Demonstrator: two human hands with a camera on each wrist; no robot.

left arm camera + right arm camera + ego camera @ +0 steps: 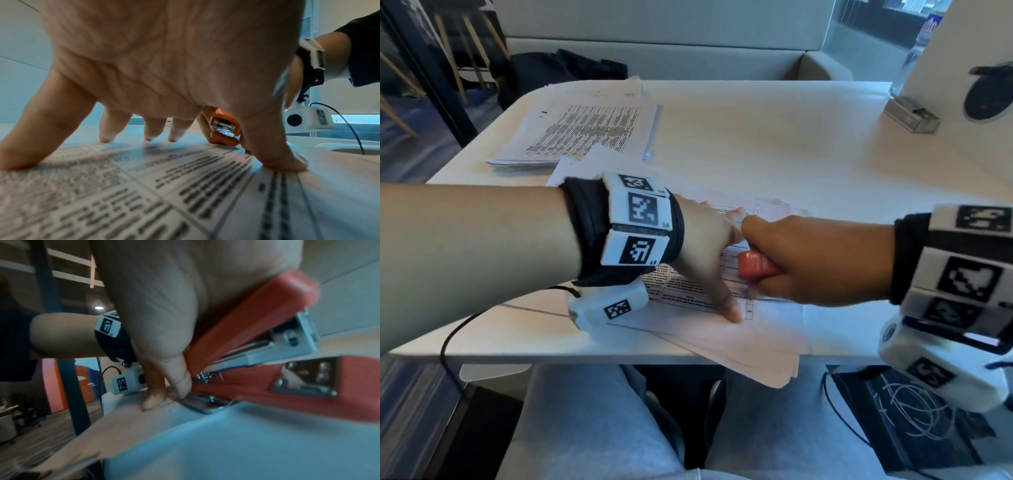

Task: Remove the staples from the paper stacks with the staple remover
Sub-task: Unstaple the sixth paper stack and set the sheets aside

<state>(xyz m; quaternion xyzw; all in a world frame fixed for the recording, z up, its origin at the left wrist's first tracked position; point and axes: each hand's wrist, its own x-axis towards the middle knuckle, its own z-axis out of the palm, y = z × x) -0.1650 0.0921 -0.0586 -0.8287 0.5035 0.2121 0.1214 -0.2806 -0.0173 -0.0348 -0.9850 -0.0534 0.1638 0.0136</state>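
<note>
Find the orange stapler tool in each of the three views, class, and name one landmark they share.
Head: stapler tool centre, in the right hand.
Left wrist: centre-right, beyond the left hand.
Right wrist: right half, close up.
Shared landmark: the printed paper stack beneath it.

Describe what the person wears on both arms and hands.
Both hands are bare. The left wrist carries a black fabric band with white blocks bearing black square-code markers, plus a white camera pod underneath with a black cable. The right wrist wears the same band, blocks and pod. A dark short sleeve covers the right upper arm.
</note>
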